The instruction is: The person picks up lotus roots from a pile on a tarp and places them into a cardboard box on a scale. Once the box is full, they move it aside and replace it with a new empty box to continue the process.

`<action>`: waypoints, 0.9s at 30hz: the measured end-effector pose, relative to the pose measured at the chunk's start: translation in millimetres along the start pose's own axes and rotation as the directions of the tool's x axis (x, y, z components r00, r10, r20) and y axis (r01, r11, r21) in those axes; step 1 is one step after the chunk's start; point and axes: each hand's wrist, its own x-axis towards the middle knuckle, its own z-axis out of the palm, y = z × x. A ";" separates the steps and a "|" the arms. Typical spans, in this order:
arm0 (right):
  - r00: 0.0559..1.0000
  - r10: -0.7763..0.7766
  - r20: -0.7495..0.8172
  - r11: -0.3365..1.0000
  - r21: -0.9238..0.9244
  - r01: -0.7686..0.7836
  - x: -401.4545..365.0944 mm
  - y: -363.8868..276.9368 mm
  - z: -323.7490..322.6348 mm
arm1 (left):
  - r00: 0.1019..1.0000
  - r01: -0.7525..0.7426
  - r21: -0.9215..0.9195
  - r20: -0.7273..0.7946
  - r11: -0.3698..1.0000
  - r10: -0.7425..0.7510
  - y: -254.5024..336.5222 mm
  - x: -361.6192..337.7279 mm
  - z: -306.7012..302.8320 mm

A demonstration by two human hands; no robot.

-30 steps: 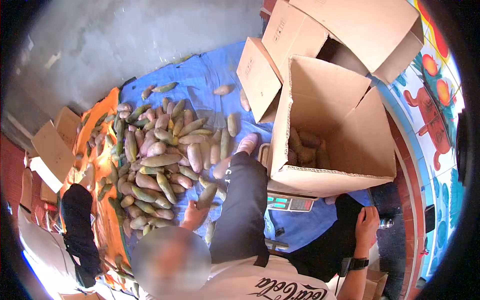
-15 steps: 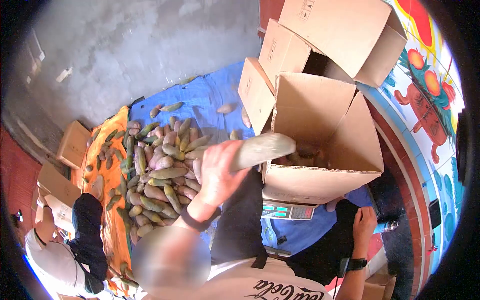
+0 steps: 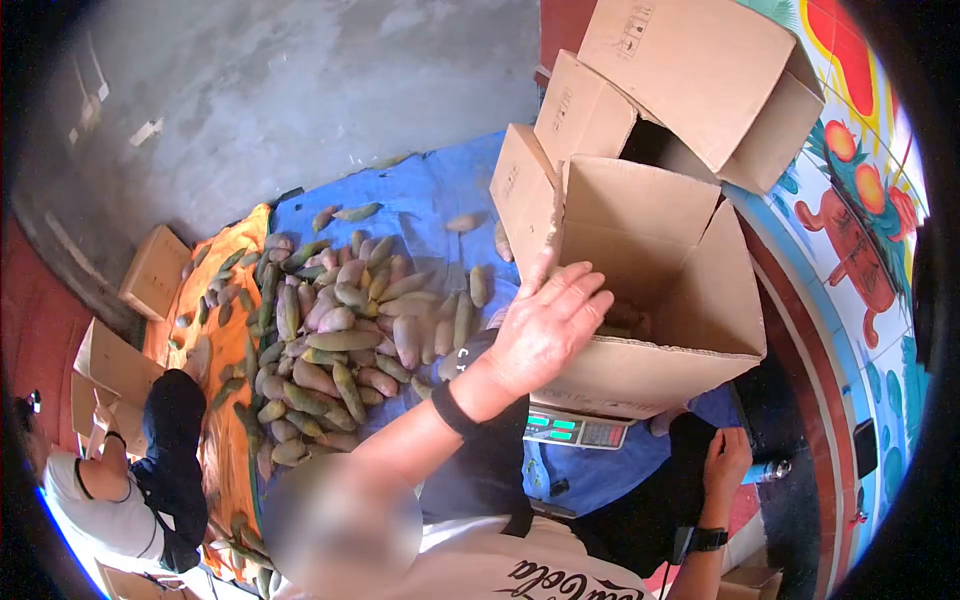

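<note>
My left hand (image 3: 553,325) reaches to the near left rim of an open cardboard box (image 3: 640,375), fingers stretched out with nothing in them. Down inside this box, vegetables (image 3: 625,318) show only partly in shadow. The box stands on a digital scale (image 3: 575,429) with lit green displays. To the left lies a heap of long green and purplish-pink radishes (image 3: 335,340). My right hand (image 3: 728,462), a dark watch on its wrist, rests by my right knee with fingers curled in and nothing visible in them.
More cardboard boxes (image 3: 690,70) are stacked behind the open one. Blue sheeting (image 3: 430,185) and orange sheeting (image 3: 225,340) cover the floor. At the far left, a person (image 3: 110,500) handles another cardboard box (image 3: 105,365). A bottle (image 3: 768,472) stands beyond my right hand.
The long radish that my left hand held over the box has left the hand. The left fingers have spread out. My right hand stays by the knee.
</note>
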 end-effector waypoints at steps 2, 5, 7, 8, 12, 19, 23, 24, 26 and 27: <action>1.000 -0.011 -0.002 1.000 -0.022 0.011 1.5 -1.5 -0.7 | 0.999 -0.019 -0.026 0.029 0.999 0.020 5.1 -9.6 -2.7; 1.000 -0.016 -0.016 1.000 -0.022 0.016 0.9 -1.8 1.2 | 0.998 -0.018 -0.078 0.060 0.997 0.023 6.6 -30.2 -8.8; 1.000 -0.027 -0.005 0.999 -0.025 0.027 1.9 -4.8 -1.2 | 0.993 0.120 -0.072 0.029 0.990 -0.118 0.6 -50.4 -12.1; 0.999 -0.039 -0.001 0.999 -0.027 0.039 2.8 -6.4 -2.3 | 0.984 0.176 -0.043 0.049 0.983 -0.174 -5.1 -60.5 -15.7; 0.997 -0.074 0.006 0.997 -0.030 0.074 6.1 -9.1 -2.4 | 0.918 0.389 0.017 0.078 0.921 -0.389 -28.3 -107.1 -32.7; 0.996 -0.079 0.044 0.995 -0.062 0.081 3.5 -1.4 3.6 | 0.622 0.664 0.301 0.287 0.685 -0.729 -74.3 -277.2 -37.9; 0.994 -0.081 0.079 0.994 -0.065 0.086 5.0 -0.4 4.0 | 0.334 0.711 0.475 0.422 0.519 -0.843 -71.4 -391.6 -47.3; 0.992 -0.087 0.089 0.993 -0.068 0.093 5.1 -1.3 3.6 | 0.201 0.728 0.539 0.423 0.424 -0.883 -65.9 -418.1 -50.5; 0.990 -0.105 0.090 0.990 -0.081 0.112 6.4 -3.4 3.0 | 0.052 0.734 0.601 0.417 0.318 -0.908 -54.1 -458.1 -59.5; 0.988 -0.112 0.103 0.989 -0.083 0.121 6.7 -3.0 3.2 | -0.167 0.703 0.682 0.435 0.203 -0.885 -48.2 -474.1 -65.3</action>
